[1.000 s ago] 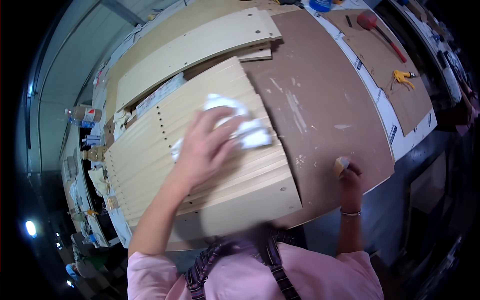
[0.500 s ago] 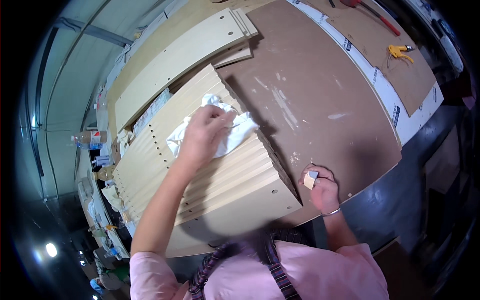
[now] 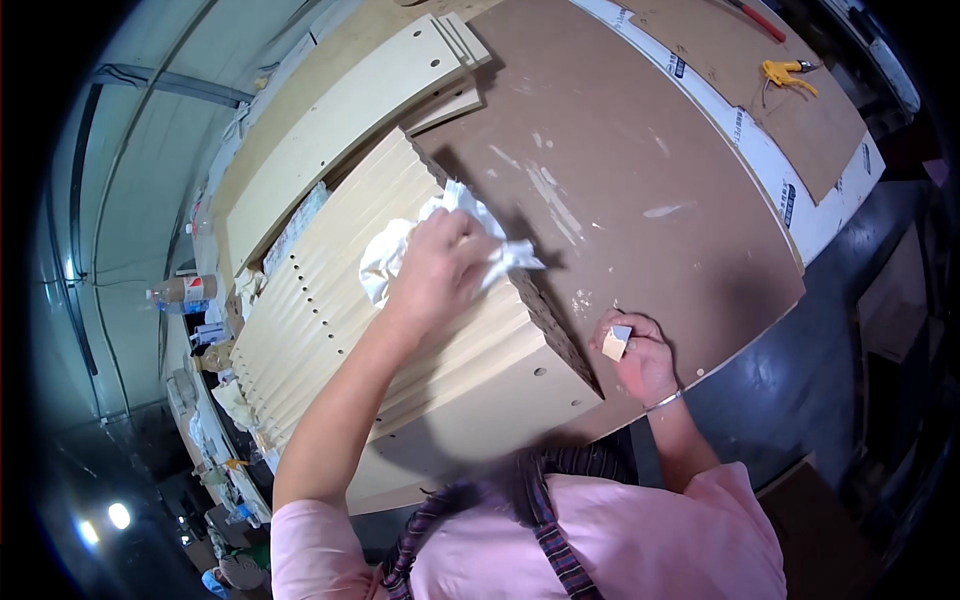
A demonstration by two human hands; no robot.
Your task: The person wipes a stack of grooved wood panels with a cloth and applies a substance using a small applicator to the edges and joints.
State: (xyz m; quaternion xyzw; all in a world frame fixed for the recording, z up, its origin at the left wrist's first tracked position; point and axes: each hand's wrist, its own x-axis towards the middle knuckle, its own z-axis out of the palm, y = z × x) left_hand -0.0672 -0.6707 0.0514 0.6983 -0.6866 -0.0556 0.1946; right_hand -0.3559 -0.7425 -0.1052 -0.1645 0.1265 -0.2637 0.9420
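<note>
My left hand is closed on a crumpled white cloth and presses it against a row of pale wooden boards. These boards overlap like steps, and one corner of the cloth hangs past their right ends. Resting at the right edge of the table, my right hand is closed around a small block with a tan face and a grey face. The nearest board has round holes and lies just left of my right hand.
Longer pale boards with holes are stacked at the far left. The brown tabletop carries whitish smears and crumbs. A yellow air blow gun and a red-handled tool lie far right. Plastic bottles stand at left.
My left hand has slid the cloth rightward, toward and over the boards' right ends. My right hand still holds the block in nearly the same place. The whole view has shifted slightly.
</note>
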